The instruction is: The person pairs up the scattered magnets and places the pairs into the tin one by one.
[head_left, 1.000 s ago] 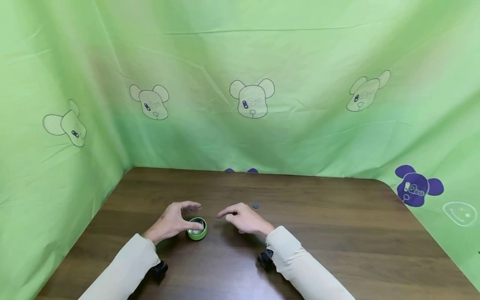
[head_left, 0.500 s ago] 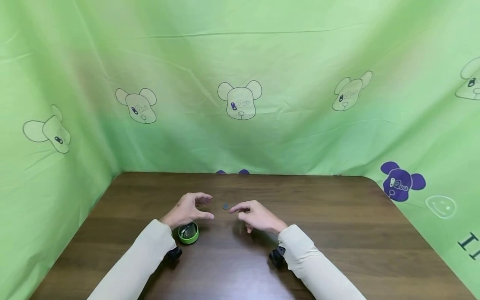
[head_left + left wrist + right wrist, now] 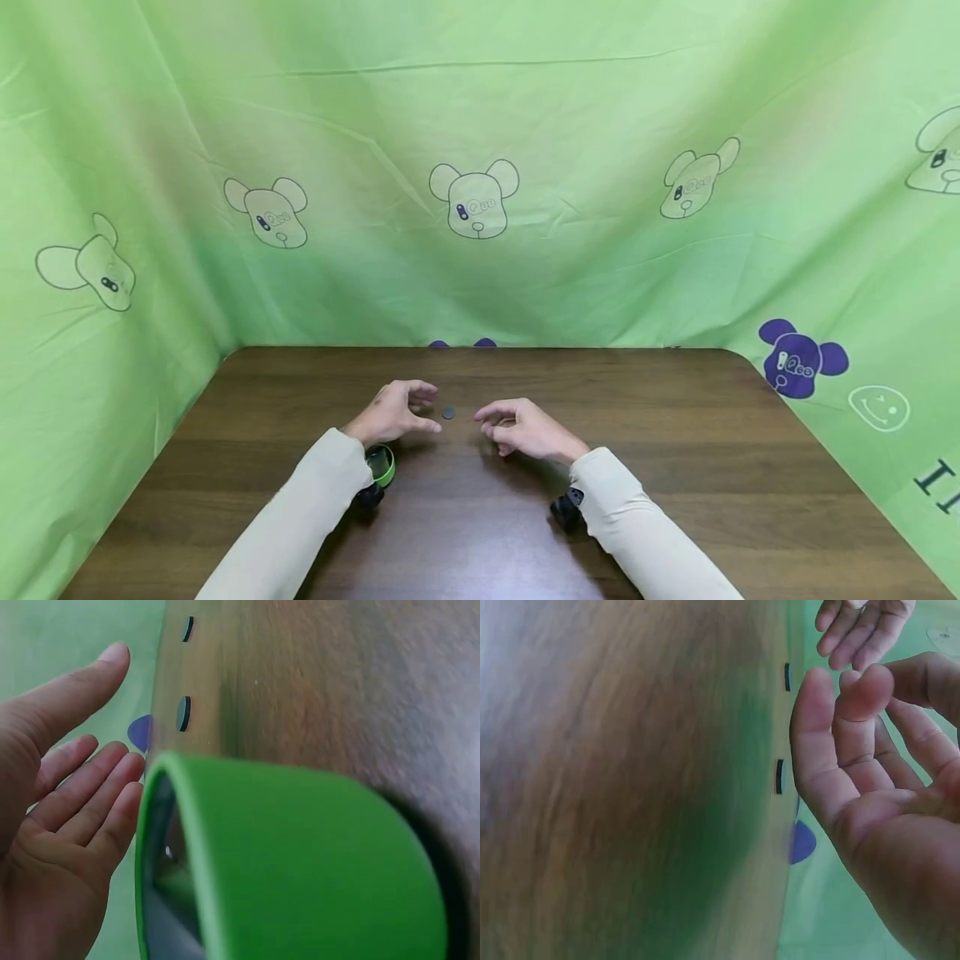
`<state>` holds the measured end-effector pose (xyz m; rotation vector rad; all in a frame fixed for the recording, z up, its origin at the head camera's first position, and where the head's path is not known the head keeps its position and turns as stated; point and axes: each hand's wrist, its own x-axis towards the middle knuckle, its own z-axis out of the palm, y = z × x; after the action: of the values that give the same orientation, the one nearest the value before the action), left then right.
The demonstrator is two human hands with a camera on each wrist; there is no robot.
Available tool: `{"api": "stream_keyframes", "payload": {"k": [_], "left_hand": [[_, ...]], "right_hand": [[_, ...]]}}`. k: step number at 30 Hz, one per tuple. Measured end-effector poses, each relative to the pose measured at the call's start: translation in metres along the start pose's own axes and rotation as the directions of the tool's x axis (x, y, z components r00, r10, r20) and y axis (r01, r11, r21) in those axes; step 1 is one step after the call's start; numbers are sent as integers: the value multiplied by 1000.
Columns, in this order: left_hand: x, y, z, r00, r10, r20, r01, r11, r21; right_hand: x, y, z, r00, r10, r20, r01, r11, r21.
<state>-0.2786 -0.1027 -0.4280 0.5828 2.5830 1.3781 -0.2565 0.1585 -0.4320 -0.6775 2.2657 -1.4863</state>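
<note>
My left hand (image 3: 397, 412) hovers over the table with thumb and fingers spread apart and nothing between them. Just right of its fingertips lies a small dark grey disc (image 3: 448, 412). My right hand (image 3: 528, 429) is on the disc's other side, its fingers loosely bent and holding nothing. Both wrist views show a second flat disc: the left one has the nearer disc (image 3: 184, 713) and another disc (image 3: 187, 628) beyond. In the head view, only one disc shows. A round green container (image 3: 315, 862) stands beside my left wrist, partly hidden by the sleeve in the head view.
The brown wood-grain table (image 3: 637, 467) reaches back to a green curtain (image 3: 585, 275) printed with bear heads. Something dark with a shine is inside the green container. Each wrist carries a black camera, such as the right wrist camera (image 3: 566, 510).
My left hand has left the green container and moved right and forward to beside the disc. My right hand's pointing finger has relaxed. The head view has turned slightly right.
</note>
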Motion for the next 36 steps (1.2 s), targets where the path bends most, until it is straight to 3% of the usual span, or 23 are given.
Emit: {"api": "stream_keyframes", "payload": {"k": [5,10,17,21,30,36], "left_hand": [[6,2,7,999,-42,-20,43,999,5],[10,0,14,997,-68,-30,69,997,30],[14,-1,23,995,-49,-81,54,997,60],[16,-3,29,993,-34,-113,42,997,65],[17,-6,37,982,-25,-186,35,998,50],[18,-8,39,976,-17,-217,27,999,42]], "right_hand": [[0,4,-3,998,-10,-57,10,1000,-11],[3,8,-5,986,-30,-163,15,996,-93],[12,15,-9,962,1,-274,-45,987,-155],[16,19,-11,951,23,-308,-78,983,-166],[22,27,-7,933,-6,-359,-110,947,-301],[26,28,-3,917,-2,-399,-133,942,-310]]}}
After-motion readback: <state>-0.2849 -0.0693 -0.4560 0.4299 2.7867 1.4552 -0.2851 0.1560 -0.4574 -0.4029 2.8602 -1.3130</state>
